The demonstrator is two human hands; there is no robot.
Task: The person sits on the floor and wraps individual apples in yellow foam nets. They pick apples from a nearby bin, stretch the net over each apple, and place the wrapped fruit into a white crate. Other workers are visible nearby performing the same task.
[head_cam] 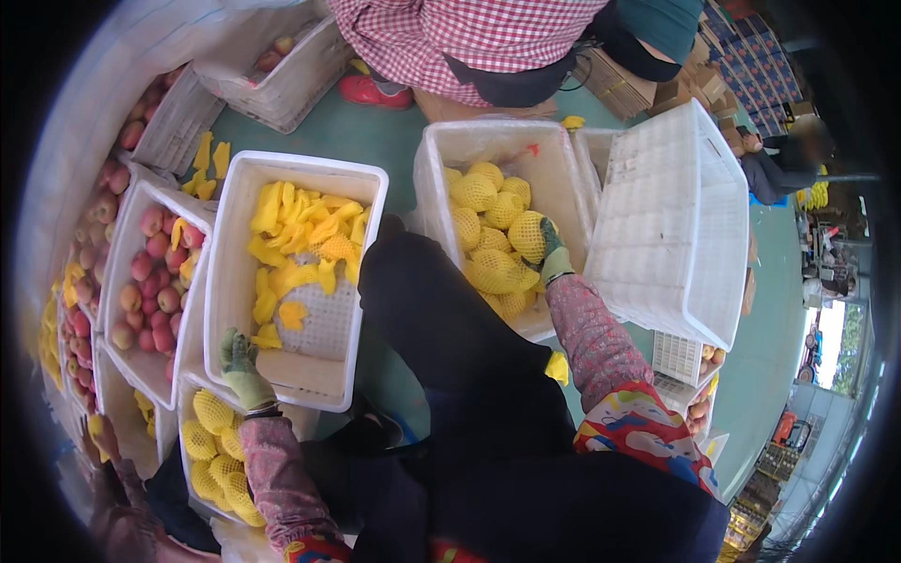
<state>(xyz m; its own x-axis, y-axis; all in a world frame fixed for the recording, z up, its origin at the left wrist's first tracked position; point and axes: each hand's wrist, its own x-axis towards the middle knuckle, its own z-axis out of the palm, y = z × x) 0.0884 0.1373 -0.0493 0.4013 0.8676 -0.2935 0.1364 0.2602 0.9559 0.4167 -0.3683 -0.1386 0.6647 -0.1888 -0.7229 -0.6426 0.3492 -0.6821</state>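
My right hand [556, 257], in a green-and-cream work glove, grips a round fruit in a yellow foam net [526, 232]. It is inside a white plastic crate [517, 137] with a clear liner, over several other net-wrapped fruits [473, 191]. My left hand [241, 362], gloved alike, is at the near left corner of another white crate [299, 163], fingers loosely bent and nothing seen in them. Loose yellow foam nets [295, 218] lie in that crate, mostly towards its far end. Below my left forearm, a smaller container holds more net-wrapped fruits [211, 450].
Crates of red apples [158, 281] stand along the left. An empty-looking white crate [654, 218] leans tilted at the right. A person in a checked garment [493, 35] is close ahead; another person's hands [102, 436] show at lower left. Flattened cardboard [616, 81] lies beyond.
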